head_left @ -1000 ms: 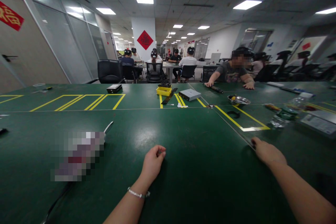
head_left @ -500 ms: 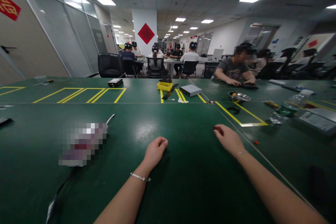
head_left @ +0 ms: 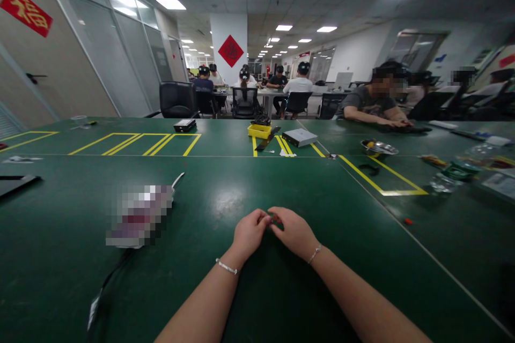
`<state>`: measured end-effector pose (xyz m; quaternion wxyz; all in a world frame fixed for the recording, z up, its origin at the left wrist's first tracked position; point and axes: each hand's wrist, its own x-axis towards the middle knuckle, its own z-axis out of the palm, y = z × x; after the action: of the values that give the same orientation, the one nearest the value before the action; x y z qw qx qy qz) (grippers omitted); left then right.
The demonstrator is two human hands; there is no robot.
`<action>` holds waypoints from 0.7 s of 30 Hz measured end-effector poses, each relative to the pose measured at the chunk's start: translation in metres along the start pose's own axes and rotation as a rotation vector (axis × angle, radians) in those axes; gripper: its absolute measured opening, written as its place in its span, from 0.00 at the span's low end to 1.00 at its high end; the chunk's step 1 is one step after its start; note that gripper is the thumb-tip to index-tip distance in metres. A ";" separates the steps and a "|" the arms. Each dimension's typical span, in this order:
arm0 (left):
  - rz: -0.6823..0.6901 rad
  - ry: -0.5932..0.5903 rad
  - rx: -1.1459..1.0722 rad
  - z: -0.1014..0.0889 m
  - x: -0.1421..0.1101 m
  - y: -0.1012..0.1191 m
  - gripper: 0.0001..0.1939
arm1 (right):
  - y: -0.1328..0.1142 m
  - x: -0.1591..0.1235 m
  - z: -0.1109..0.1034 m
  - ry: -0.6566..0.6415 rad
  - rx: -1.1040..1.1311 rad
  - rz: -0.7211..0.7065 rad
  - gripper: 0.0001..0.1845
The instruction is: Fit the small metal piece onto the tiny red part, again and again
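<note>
My left hand (head_left: 249, 235) is closed above the green table (head_left: 201, 289), its thumb and fingers pinched together. Fingertip to fingertip with it is my right hand (head_left: 295, 233), its thumb and index finger curled in a pinch. Something small and dark reddish seems to show where the fingertips meet, too small to name. Left of my hands lies a blurred-out pale object (head_left: 140, 217) with a white tip and a dark cord (head_left: 115, 268). To the right is a small orange-red bit (head_left: 408, 221).
Farther back are a yellow tray (head_left: 259, 131), a grey metal box (head_left: 300, 138), a black box (head_left: 185, 125) and a metal bowl (head_left: 379, 147). A plastic bottle (head_left: 462, 166) lies at right. A co-worker (head_left: 374, 99) sits across, hands on the table.
My right hand has moved left across the table and now meets my left hand. The view has turned slightly left, shifting everything to the right.
</note>
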<state>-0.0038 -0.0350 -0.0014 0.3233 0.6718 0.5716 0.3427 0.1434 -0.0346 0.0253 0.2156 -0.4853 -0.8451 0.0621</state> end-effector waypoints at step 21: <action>-0.014 0.108 -0.329 -0.001 0.009 -0.001 0.11 | 0.247 -0.130 -0.102 0.077 -0.348 0.943 0.13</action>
<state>-0.0041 -0.0256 -0.0011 0.4002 0.5865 0.5289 0.4648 0.4388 -0.0265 -0.0004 0.1110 -0.8450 -0.5231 -0.0068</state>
